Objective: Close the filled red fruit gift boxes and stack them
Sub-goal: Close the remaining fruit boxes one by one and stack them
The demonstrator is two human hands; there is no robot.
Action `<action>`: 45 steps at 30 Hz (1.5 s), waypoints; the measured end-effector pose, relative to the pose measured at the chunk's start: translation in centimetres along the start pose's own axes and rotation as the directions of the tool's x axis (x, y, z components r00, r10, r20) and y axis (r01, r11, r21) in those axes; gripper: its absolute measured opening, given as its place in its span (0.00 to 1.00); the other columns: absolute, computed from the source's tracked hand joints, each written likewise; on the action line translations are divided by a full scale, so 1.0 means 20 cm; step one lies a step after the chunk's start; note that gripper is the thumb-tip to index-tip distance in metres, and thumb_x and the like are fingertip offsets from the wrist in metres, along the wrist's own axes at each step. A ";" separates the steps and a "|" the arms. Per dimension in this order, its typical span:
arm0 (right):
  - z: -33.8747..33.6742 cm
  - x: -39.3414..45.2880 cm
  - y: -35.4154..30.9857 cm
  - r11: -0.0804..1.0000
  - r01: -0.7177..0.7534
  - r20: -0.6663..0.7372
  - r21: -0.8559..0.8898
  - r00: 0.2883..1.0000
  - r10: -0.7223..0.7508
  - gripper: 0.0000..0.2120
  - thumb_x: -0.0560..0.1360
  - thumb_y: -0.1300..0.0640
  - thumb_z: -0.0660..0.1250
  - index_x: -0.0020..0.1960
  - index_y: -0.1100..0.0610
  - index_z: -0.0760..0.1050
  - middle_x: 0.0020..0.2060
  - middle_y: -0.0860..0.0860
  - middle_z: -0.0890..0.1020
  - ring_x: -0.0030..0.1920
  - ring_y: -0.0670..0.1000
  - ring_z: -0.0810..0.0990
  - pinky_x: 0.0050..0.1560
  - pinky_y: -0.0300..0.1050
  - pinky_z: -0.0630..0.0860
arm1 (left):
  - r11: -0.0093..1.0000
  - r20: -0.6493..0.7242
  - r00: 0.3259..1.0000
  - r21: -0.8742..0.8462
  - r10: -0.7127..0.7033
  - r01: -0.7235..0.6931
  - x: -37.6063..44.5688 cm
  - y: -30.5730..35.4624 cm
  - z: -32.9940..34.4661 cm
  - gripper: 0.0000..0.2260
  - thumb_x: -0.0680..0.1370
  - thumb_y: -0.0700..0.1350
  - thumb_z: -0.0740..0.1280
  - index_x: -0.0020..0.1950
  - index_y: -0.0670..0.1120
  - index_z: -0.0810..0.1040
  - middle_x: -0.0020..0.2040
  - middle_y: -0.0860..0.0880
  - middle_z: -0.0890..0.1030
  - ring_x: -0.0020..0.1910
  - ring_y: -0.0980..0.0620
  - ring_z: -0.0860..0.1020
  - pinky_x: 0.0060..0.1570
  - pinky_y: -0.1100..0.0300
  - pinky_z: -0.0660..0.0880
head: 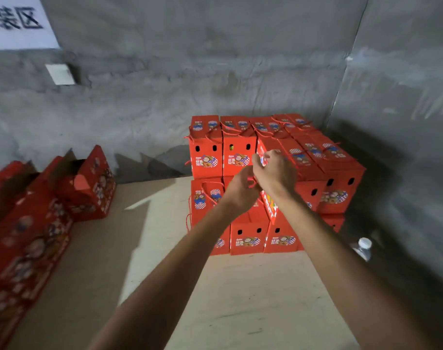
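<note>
A red gift box (268,198) is held tilted in front of the stack of closed boxes (301,157), its long axis running from upper left down to lower right, with one printed side turned toward the camera. The left hand (240,185) is curled, its fingers pinching the red cord handle (252,181). The right hand (276,170) is closed over the box's upper end. The stack is set in the corner of grey walls (215,72). At left, open boxes (84,183) are lined up on cardboard sheeting (240,286); their contents cannot be seen. A plastic bottle (363,247) stands at right.
</note>
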State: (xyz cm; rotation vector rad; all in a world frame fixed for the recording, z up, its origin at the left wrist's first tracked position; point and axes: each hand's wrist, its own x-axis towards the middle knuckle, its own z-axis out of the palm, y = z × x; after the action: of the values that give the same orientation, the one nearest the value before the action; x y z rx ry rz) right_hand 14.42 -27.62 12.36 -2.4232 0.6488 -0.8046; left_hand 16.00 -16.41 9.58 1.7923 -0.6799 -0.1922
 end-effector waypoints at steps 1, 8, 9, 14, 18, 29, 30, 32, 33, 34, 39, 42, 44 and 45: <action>0.02 -0.08 -0.06 0.997 -0.008 0.041 0.080 0.999 0.005 0.23 0.81 0.40 0.62 0.64 0.57 0.79 0.60 0.53 0.84 0.60 0.58 0.82 0.62 0.51 0.76 | 1.000 -0.027 1.000 0.001 -0.007 0.007 -0.09 -0.01 -0.09 0.18 0.80 0.35 0.66 0.70 0.41 0.73 0.63 0.43 0.81 0.56 0.48 0.82 0.52 0.51 0.80; 0.34 -0.63 -0.58 0.895 -0.002 0.210 0.446 0.972 -0.103 0.22 0.79 0.39 0.64 0.61 0.55 0.79 0.58 0.50 0.85 0.58 0.53 0.83 0.61 0.54 0.78 | 0.990 -0.397 0.907 -0.032 -0.142 0.141 -0.72 -0.23 -0.74 0.13 0.82 0.42 0.68 0.66 0.42 0.77 0.60 0.49 0.82 0.49 0.57 0.83 0.49 0.56 0.81; 0.40 -0.70 -0.67 0.885 -0.010 0.243 0.466 0.963 -0.117 0.21 0.79 0.39 0.65 0.60 0.55 0.79 0.57 0.49 0.85 0.58 0.52 0.83 0.61 0.53 0.78 | 0.985 -0.450 0.877 -0.043 -0.169 0.168 -0.80 -0.27 -0.83 0.13 0.82 0.41 0.67 0.66 0.42 0.77 0.59 0.47 0.82 0.50 0.53 0.83 0.53 0.51 0.82; 0.70 -0.99 -1.08 0.902 0.023 0.412 0.432 0.885 -0.220 0.20 0.78 0.38 0.65 0.58 0.52 0.80 0.56 0.48 0.85 0.59 0.53 0.82 0.61 0.50 0.77 | 0.964 -0.627 0.743 -0.048 -0.234 0.263 -1.09 -0.40 -1.25 0.11 0.80 0.40 0.67 0.62 0.42 0.80 0.51 0.45 0.84 0.50 0.46 0.84 0.53 0.43 0.82; 0.88 -1.09 -1.32 0.920 0.168 0.457 0.353 0.827 -0.326 0.19 0.79 0.39 0.63 0.61 0.51 0.79 0.59 0.48 0.84 0.60 0.55 0.81 0.59 0.49 0.77 | 0.946 -0.668 0.697 -0.035 -0.261 0.322 -1.16 -0.52 -1.53 0.10 0.80 0.42 0.67 0.60 0.44 0.81 0.51 0.46 0.85 0.51 0.46 0.84 0.54 0.43 0.81; 1.50 -0.94 -1.73 0.908 0.139 0.522 0.396 0.779 -0.347 0.34 0.69 0.29 0.49 0.57 0.49 0.81 0.54 0.51 0.85 0.54 0.58 0.82 0.51 0.51 0.75 | 0.911 -0.619 0.704 -0.045 -0.348 0.410 -0.80 -0.92 -2.25 0.14 0.81 0.48 0.68 0.66 0.46 0.76 0.54 0.51 0.81 0.51 0.51 0.83 0.47 0.53 0.84; 1.57 -0.91 -1.77 0.912 0.114 0.530 0.394 0.782 -0.327 0.37 0.68 0.29 0.47 0.60 0.48 0.81 0.55 0.50 0.85 0.55 0.58 0.82 0.54 0.53 0.77 | 0.906 -0.624 0.693 -0.059 -0.362 0.420 -0.74 -0.98 -2.31 0.18 0.82 0.49 0.68 0.69 0.45 0.74 0.58 0.49 0.81 0.53 0.50 0.83 0.48 0.53 0.84; 1.74 -0.85 -1.83 0.928 0.110 0.567 0.357 0.764 -0.308 0.31 0.74 0.33 0.49 0.64 0.45 0.80 0.60 0.50 0.84 0.59 0.58 0.81 0.58 0.53 0.77 | 0.892 -0.627 0.673 -0.083 -0.393 0.444 -0.63 -1.11 -2.43 0.18 0.82 0.49 0.68 0.70 0.45 0.74 0.57 0.49 0.81 0.52 0.50 0.83 0.50 0.51 0.84; 1.83 -0.82 -1.85 0.937 0.130 0.583 0.323 0.753 -0.305 0.25 0.79 0.36 0.52 0.66 0.43 0.78 0.61 0.50 0.83 0.60 0.59 0.81 0.58 0.52 0.77 | 0.882 -0.622 0.667 -0.083 -0.410 0.464 -0.57 -1.19 -2.48 0.16 0.82 0.49 0.68 0.68 0.45 0.75 0.54 0.50 0.81 0.49 0.51 0.83 0.51 0.50 0.84; 1.93 -0.79 -1.86 0.944 0.154 0.592 0.292 0.746 -0.305 0.20 0.81 0.38 0.55 0.67 0.42 0.77 0.63 0.50 0.83 0.61 0.59 0.80 0.58 0.50 0.76 | 0.869 -0.617 0.662 -0.075 -0.426 0.488 -0.51 -1.26 -2.54 0.15 0.82 0.49 0.67 0.67 0.45 0.75 0.52 0.50 0.81 0.48 0.51 0.83 0.52 0.50 0.84; 2.39 -0.63 -1.90 0.953 0.145 0.630 0.266 0.722 -0.286 0.20 0.83 0.51 0.59 0.74 0.44 0.72 0.69 0.51 0.78 0.66 0.57 0.78 0.65 0.50 0.75 | 0.811 -0.618 0.623 -0.041 -0.479 0.584 -0.24 -1.59 -2.79 0.17 0.81 0.50 0.65 0.66 0.43 0.72 0.56 0.45 0.80 0.49 0.49 0.81 0.50 0.52 0.81; 2.64 -0.54 -1.91 0.936 0.081 0.682 0.343 0.664 -0.307 0.25 0.82 0.65 0.58 0.77 0.50 0.69 0.71 0.55 0.74 0.65 0.57 0.78 0.64 0.52 0.77 | 0.787 -0.615 0.615 -0.015 -0.494 0.617 -0.10 -1.73 -2.92 0.21 0.81 0.47 0.64 0.72 0.42 0.66 0.61 0.43 0.77 0.56 0.44 0.80 0.56 0.47 0.81; 2.77 -0.47 -1.91 0.930 0.121 0.700 0.348 0.626 -0.344 0.25 0.82 0.66 0.58 0.77 0.52 0.68 0.73 0.59 0.70 0.68 0.60 0.75 0.68 0.53 0.74 | 0.767 -0.633 0.599 0.012 -0.491 0.641 -0.01 -1.81 -2.99 0.22 0.79 0.44 0.64 0.71 0.41 0.66 0.63 0.41 0.76 0.58 0.40 0.81 0.56 0.44 0.81; 2.83 -0.43 -1.91 0.929 0.172 0.705 0.327 0.610 -0.361 0.24 0.83 0.64 0.58 0.78 0.53 0.67 0.75 0.60 0.68 0.72 0.62 0.70 0.71 0.54 0.69 | 0.747 -0.649 0.579 0.025 -0.494 0.665 0.03 -1.84 -3.02 0.21 0.79 0.43 0.65 0.70 0.40 0.67 0.62 0.40 0.77 0.56 0.38 0.82 0.55 0.44 0.82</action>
State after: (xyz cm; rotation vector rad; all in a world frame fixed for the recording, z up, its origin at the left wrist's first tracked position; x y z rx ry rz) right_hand 55.44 23.69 -8.22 -2.3555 -0.1508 0.1077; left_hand 56.85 39.73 -3.99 2.1351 0.4142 0.0552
